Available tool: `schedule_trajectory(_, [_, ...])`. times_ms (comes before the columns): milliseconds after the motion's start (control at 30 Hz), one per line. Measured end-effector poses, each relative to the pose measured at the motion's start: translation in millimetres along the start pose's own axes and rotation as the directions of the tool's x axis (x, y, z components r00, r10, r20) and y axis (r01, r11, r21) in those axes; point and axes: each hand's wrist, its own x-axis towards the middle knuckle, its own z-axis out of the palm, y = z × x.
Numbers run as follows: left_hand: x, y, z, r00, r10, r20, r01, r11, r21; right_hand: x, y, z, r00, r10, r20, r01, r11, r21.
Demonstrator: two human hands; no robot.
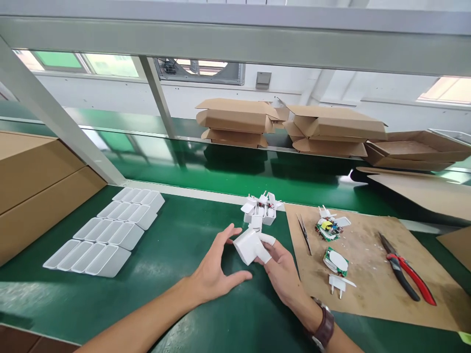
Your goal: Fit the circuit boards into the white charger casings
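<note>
My right hand (281,272), with white covers on the thumb and a finger, grips a white plastic housing (247,246) above the green bench. The housing is tilted, its smooth side toward me. To its left my left hand (217,274) is open, thumb and fingers spread around the housing's side; whether a fingertip touches it I cannot tell. Just beyond the housing stands a cluster of white cases (270,217) with wires and plug pins showing. Part of that cluster is hidden behind the housing and my right hand.
Several rows of open white cases (106,230) lie at the left. On a brown cardboard sheet (364,289) rest tweezers (304,234), two circuit boards (335,261) with white plug parts, and red-black pliers (405,269). Cardboard boxes (235,117) stand behind the green belt (176,169).
</note>
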Motion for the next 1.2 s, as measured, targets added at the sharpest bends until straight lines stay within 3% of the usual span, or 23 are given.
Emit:
schedule_trajectory(67, [1.3,2.1,1.2,0.994,0.102,-0.026,-0.101,0.994,0.028,-1.5,-4.8,5.0,0.986,0.164,0.045,-0.169,0.964,0.207])
schedule_trajectory(133, [3.2,4.1,1.7,0.98,0.189,-0.059,-0.187,0.982,0.038,-3.2,-7.8,8.8,0.963,0.248,0.108,-0.27,0.912,0.31])
schedule_trajectory(300, [7.3,7.4,0.9,0.965,0.25,-0.083,-0.245,0.967,0.066,-6.2,-8.5,11.5,0.916,0.333,0.224,-0.396,0.841,0.369])
schedule_trajectory(533, [7.7,7.6,0.0,0.956,0.285,-0.07,-0.281,0.958,0.058,-9.7,-10.5,11.6,0.891,0.381,0.248,-0.45,0.816,0.363])
schedule_trajectory(900, [7.8,8.4,0.4,0.95,0.302,-0.081,-0.298,0.953,0.055,-9.0,-9.6,12.5,0.897,0.361,0.256,-0.43,0.847,0.313])
schedule_trajectory(967, [6.9,9.2,-0.8,0.958,0.28,-0.063,-0.278,0.96,0.04,-9.6,-7.5,8.6,0.939,0.287,0.19,-0.326,0.919,0.223])
schedule_trajectory(1000, [6.2,9.7,-1.3,0.966,0.253,-0.055,-0.252,0.967,0.027,-9.7,-6.6,5.9,0.972,0.197,0.128,-0.214,0.967,0.135])
schedule_trajectory(1067, [4.4,10.7,-1.8,0.986,0.165,-0.036,-0.165,0.986,-0.013,-9.1,-5.3,-0.5,0.994,-0.103,0.029,0.106,0.982,-0.155])
schedule_trajectory(1133, [2.5,11.2,-1.9,0.998,0.056,-0.007,-0.056,0.996,-0.069,-7.8,-4.2,-6.5,0.906,-0.413,0.095,0.407,0.784,-0.47])
schedule_trajectory(1200, [0.8,11.2,-1.9,0.998,-0.041,0.044,0.047,0.991,-0.126,-5.9,-2.3,-10.5,0.788,-0.549,0.278,0.578,0.505,-0.641])
